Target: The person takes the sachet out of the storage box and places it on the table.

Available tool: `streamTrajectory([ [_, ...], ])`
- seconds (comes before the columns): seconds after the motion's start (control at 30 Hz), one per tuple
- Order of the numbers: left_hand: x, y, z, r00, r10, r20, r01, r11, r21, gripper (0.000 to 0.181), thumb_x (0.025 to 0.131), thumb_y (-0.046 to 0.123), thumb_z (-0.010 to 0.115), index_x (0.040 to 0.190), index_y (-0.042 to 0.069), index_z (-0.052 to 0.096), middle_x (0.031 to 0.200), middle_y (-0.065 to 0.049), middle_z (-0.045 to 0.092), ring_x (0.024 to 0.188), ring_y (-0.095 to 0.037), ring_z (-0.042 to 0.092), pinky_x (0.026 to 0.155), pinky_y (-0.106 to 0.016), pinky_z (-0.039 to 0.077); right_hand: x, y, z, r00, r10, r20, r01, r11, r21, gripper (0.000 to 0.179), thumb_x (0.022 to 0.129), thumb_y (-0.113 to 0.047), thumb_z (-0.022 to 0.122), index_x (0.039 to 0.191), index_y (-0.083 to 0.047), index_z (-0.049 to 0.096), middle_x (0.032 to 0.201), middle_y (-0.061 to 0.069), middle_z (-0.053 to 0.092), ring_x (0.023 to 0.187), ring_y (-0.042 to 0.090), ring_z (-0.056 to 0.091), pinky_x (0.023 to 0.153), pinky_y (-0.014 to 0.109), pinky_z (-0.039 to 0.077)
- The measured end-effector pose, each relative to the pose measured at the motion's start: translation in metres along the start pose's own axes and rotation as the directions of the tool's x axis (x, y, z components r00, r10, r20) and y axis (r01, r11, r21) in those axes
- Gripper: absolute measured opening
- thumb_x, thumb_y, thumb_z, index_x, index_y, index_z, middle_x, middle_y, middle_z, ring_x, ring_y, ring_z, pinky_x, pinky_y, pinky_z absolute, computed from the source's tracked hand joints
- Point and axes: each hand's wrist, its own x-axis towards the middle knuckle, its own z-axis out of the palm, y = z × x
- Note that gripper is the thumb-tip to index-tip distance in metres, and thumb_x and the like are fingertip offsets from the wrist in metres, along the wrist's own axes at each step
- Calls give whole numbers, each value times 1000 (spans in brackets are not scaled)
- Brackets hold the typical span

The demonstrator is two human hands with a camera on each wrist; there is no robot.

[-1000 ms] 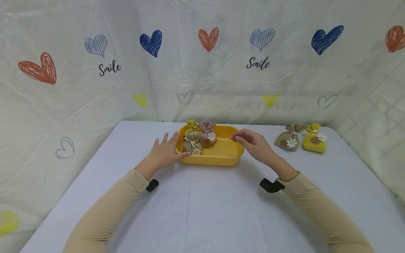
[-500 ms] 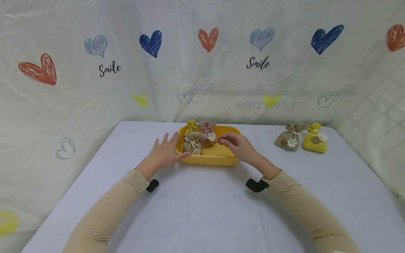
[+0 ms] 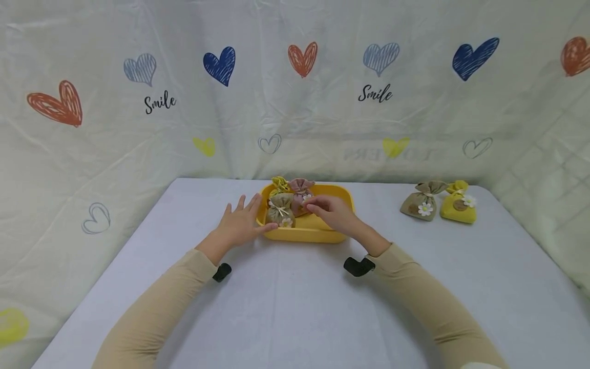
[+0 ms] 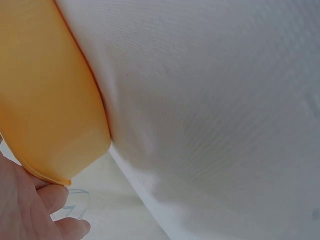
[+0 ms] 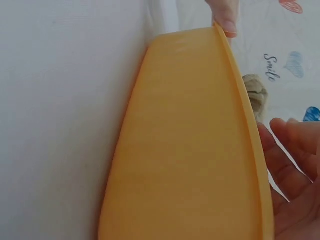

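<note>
A yellow tray holds three small drawstring pouches at its left end: a beige one in front, a yellow one behind it, and a pink one beside them. My left hand rests on the tray's left rim with its fingers spread. Over the tray is my right hand, its loosely bent fingertips at the pink pouch's white flower. In the right wrist view that hand shows nothing between thumb and fingers; part of the beige pouch shows beyond the tray's wall.
On the table, right of the tray, stand a beige pouch and a yellow pouch, both with white flowers. A white cloth printed with hearts hangs behind the table.
My right hand has moved left over the tray, from its right rim to the pink pouch. The left hand has stayed at the left rim.
</note>
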Motion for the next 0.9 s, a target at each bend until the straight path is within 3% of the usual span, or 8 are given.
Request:
streamTrajectory([
  [0.27,2,-2,2,1000,2,-8,-2,1000,12,110,92,83,37,165,6,8,171,-12,11,154,-44,6,118,-68,7,10,-1,10,997,67,43,-63,995,-78,26,106,-11,58,121,7,69,116,23,70,105,41,64,91,39,55],
  [0.47,1,-2,2,1000,2,-10,-2,1000,0,109,93,81,40,165,6,8,171,-11,12,154,-44,7,118,-68,7,17,-6,10,991,119,57,-112,987,-115,33,107,-16,57,130,5,67,121,19,70,108,34,64,94,41,55],
  [0.7,0,-1,1,1000,-2,-13,2,1000,-3,108,94,80,40,165,5,8,170,-11,13,154,-44,7,119,-68,7,28,-5,11,986,161,50,-155,983,-100,34,108,-16,55,133,4,66,127,18,68,114,30,63,98,40,53],
  [0.9,-1,1,0,1000,2,-11,-2,1000,10,108,94,80,39,165,5,7,171,-12,12,154,-43,7,119,-67,8,34,-3,13,981,192,29,-188,977,-101,35,108,-21,56,131,2,68,121,17,70,102,28,60,86,32,51],
])
